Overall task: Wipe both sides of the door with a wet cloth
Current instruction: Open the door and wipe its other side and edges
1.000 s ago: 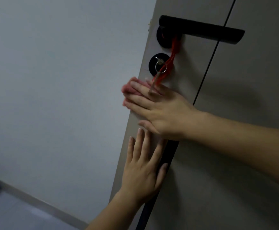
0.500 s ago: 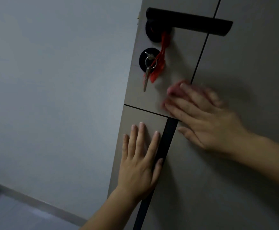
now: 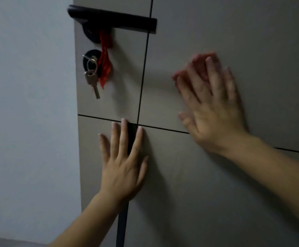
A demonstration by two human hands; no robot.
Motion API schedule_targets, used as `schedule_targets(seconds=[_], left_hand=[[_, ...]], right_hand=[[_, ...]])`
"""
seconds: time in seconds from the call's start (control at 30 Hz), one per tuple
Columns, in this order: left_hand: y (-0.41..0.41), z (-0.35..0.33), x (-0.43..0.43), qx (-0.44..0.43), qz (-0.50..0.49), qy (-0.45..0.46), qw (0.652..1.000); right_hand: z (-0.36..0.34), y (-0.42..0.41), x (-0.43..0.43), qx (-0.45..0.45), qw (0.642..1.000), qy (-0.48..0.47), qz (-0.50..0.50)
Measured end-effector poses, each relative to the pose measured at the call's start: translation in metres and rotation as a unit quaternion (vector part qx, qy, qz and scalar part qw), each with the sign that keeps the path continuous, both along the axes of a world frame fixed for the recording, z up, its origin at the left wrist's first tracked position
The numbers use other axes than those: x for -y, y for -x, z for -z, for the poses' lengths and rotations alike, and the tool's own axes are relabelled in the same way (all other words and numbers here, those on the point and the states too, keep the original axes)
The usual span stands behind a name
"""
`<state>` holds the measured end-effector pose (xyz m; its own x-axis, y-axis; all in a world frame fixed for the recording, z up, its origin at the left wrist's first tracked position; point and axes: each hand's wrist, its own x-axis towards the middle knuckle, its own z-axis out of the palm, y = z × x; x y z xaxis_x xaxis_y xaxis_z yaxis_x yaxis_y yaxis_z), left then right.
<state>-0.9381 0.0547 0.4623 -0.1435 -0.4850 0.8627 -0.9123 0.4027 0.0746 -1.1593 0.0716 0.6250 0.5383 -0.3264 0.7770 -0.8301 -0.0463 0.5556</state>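
Head view is being filled by the door, with only one face of it being shown; the far side is hidden, so nothing can be told of that half of the task.

Several risks are being judged from here. The cloth is being pinned under flat fingers, not gripped, so it could be left behind or dropped if pressure is eased in mid-stroke. The keys and the red ribbon are hanging below the handle, near the wiping path; a stroke carried that way could be caught on them, and the key could be tugged in the lock. The door could also be pushed away under the wiping force if the bracing is relaxed.

The right hand is being held spread wide, fingers straight, pressed flat on the upper panel to the right of the vertical groove. Only pink edges of the cloth are being shown beyond its fingertips, and the hand is blurred.

The left hand is being laid flat and released, holding nothing, on the lower panel across the dark strip, apparently as a brace.
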Motion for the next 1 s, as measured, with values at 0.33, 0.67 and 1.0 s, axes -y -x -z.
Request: schedule_targets(seconds=[0.33, 0.67, 1.0], left_hand=[[0.019, -0.020, -0.008, 0.012, 0.009, -0.012, 1.000], [0.090, -0.069, -0.017, 0.082, 0.061, 0.056, 0.993], [0.116, -0.079, -0.020, 0.070, 0.034, 0.068, 0.995]], right_hand=[[-0.014, 0.057, -0.007, 0.104, 0.993, 0.042, 0.016], [0.006, 0.108, -0.023, 0.098, 0.995, 0.023, 0.003], [0.057, 0.126, -0.031, 0.077, 0.997, 0.006, 0.013]])
